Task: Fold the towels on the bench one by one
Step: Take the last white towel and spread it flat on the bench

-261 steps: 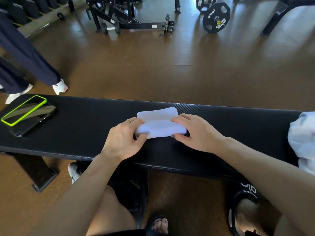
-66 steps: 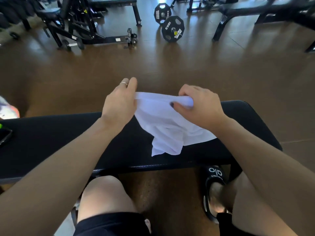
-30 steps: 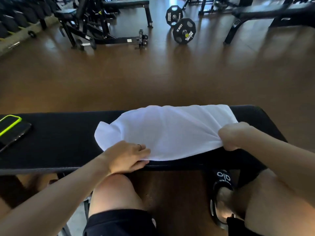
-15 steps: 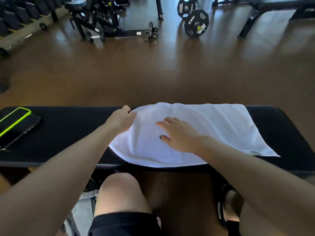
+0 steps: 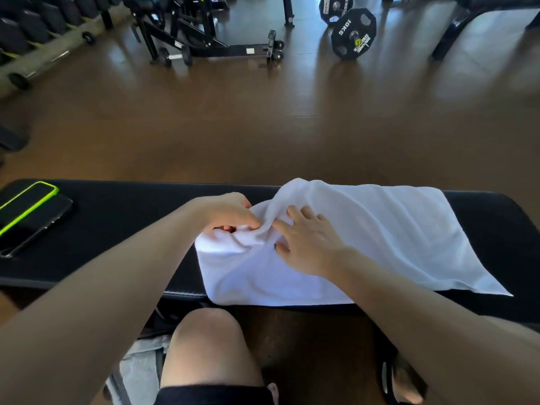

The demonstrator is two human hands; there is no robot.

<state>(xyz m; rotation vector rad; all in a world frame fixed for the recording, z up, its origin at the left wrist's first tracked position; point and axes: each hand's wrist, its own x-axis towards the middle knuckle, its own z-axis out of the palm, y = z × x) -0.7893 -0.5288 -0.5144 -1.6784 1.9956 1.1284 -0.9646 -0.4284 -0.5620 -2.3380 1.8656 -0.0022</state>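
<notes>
A white towel (image 5: 388, 232) lies spread across the right half of the black padded bench (image 5: 131, 217), its near edge hanging slightly over the bench front. My left hand (image 5: 228, 211) pinches the towel's bunched left edge and lifts it a little. My right hand (image 5: 309, 244) rests flat on the towel just right of that bunch, fingers spread and pressing the cloth down. The towel's right part lies smooth, with one corner pointing toward the near right.
Two phones (image 5: 26, 217), one in a green-edged case, lie at the bench's left end. My bare knee (image 5: 207, 343) is under the bench front. Beyond the bench is brown floor with a 10 kg weight plate (image 5: 353, 33) and a black rack (image 5: 210, 30).
My left hand has moved from the towel's far left corner toward its middle left edge and gathered the cloth into a bunch. My right hand stays pressed on the towel.
</notes>
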